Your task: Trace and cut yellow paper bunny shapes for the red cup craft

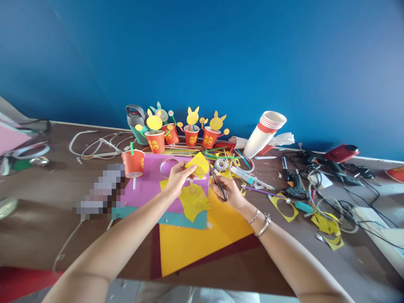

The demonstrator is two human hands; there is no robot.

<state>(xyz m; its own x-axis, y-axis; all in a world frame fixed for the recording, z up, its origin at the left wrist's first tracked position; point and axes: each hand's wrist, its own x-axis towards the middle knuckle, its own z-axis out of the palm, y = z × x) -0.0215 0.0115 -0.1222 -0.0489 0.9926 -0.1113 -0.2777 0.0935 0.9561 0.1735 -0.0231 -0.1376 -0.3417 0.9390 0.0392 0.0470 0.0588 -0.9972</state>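
Observation:
My left hand (178, 176) pinches a small piece of yellow foam paper (198, 165) and holds it up over the table. My right hand (227, 191) grips black scissors (217, 181), whose blades point up at the right edge of that yellow piece. Under both hands lie sheets of craft paper: a purple sheet (148, 185), a cut yellow scrap (194, 204), a teal sheet (183, 219) and a large yellow sheet (202, 242) on a dark red one. Bracelets circle my right wrist.
Red paper cups with yellow rabbit cut-outs (189, 130) stand along the back by the blue wall. A stack of paper cups (263, 132) lies tilted at the right. A glue gun (295, 185), cables, tape and yellow offcuts (328, 229) clutter the right side. White cords lie at the left.

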